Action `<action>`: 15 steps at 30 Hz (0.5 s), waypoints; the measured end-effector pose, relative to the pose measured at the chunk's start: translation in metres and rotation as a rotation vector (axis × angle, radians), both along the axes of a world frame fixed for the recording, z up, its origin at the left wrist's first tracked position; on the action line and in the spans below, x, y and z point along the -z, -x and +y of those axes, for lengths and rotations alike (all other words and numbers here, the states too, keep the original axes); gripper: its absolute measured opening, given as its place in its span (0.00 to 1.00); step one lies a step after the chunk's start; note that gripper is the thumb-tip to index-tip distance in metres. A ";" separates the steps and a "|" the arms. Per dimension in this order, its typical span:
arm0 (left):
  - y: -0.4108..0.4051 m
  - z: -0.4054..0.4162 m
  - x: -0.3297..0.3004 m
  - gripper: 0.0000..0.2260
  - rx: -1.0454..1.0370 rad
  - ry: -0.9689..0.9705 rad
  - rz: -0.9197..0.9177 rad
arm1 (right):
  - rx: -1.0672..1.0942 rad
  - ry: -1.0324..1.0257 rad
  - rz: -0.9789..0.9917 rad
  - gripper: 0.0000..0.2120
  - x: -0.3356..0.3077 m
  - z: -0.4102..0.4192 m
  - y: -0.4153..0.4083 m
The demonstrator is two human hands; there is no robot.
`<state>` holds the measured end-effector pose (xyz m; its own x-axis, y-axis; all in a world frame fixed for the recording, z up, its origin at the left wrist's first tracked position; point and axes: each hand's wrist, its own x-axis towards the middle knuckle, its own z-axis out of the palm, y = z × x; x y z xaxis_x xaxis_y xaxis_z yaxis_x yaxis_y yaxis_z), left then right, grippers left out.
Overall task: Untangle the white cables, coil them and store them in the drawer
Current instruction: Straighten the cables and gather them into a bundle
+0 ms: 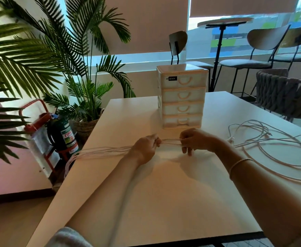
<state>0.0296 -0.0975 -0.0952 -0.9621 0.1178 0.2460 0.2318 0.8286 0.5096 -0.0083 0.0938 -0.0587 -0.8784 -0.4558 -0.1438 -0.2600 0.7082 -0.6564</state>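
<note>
Palm plant [44, 50] and fire extinguisher [64, 134] beside the table [164, 193], left hand [146, 148] gripping a bundle of white cable [101, 151] trailing off the edge, right hand [194, 141] pinching the same strands, 4-drawer box [181, 97] just behind, all drawers closed, loose cables [271, 145] sprawled at right

A white counter [164, 193] takes up the middle of the room. To its left stand tall palms [44, 50] in a woven basket [85, 127], and beside them a dark extinguisher [64, 134] in a red stand [33, 111]. By the window behind are a round high table [224, 21], dark-framed chairs [263, 41] and a woven chair [287, 90].
</note>
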 end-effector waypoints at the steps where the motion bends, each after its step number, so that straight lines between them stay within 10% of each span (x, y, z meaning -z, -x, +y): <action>1: 0.001 -0.007 0.001 0.08 -0.019 0.004 -0.005 | 0.016 -0.021 0.000 0.11 -0.001 0.010 0.003; 10: -0.004 -0.048 0.011 0.08 -0.144 0.040 0.033 | 0.254 -0.705 0.329 0.09 -0.017 0.073 0.020; 15: -0.004 -0.047 0.012 0.08 -0.151 0.020 0.081 | 0.071 -0.272 0.357 0.14 -0.020 -0.002 0.000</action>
<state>0.0338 -0.1442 -0.1067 -0.9462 -0.0206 0.3229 0.1441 0.8667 0.4776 -0.0086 0.0917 -0.0392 -0.9226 -0.3798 0.0679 -0.3806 0.8671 -0.3215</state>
